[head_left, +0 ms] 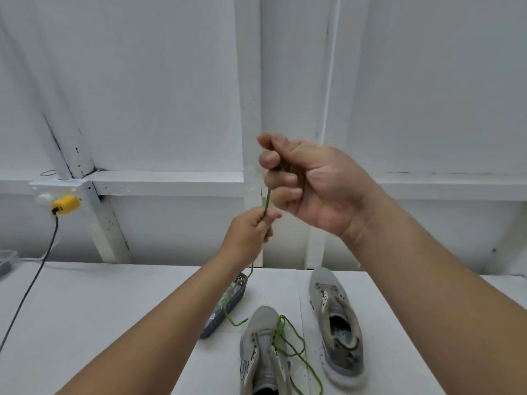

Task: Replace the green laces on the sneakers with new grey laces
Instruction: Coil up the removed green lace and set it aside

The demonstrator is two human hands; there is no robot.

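a white table [85,309] is seen below a white panelled wall [142,95]. two grey sneakers are set on the table. the left sneaker [263,352] is placed near the lower edge of the view, toe pointed away, and a loose green lace [293,342] is draped across its tongue and down its right side. the right sneaker [338,317] is placed just beside it, farther back, with its eyelets unlaced. a dark perforated tray [225,305] is located to the left of the sneakers and is partly hidden by the left forearm.

both hands are raised above the table in front of the wall. the right hand [310,183] is held higher, palm toward the camera, with its fingers [281,178] curled around a second green lace [267,199]; the lace is seen running behind the curled fingers and emerging beneath them. the left hand [251,230] is held lower and just beside the right hand, and the same lace is pinched between its thumb and fingers. a short taut length of lace is stretched between the two hands. below the left hand, the lace is hung down to the tray, where its tail [238,322] is laid on the table beside the tray.

a yellow plug [66,205] is fitted at a wall socket on the left, and a dark cable [31,283] is led from it down across the table.
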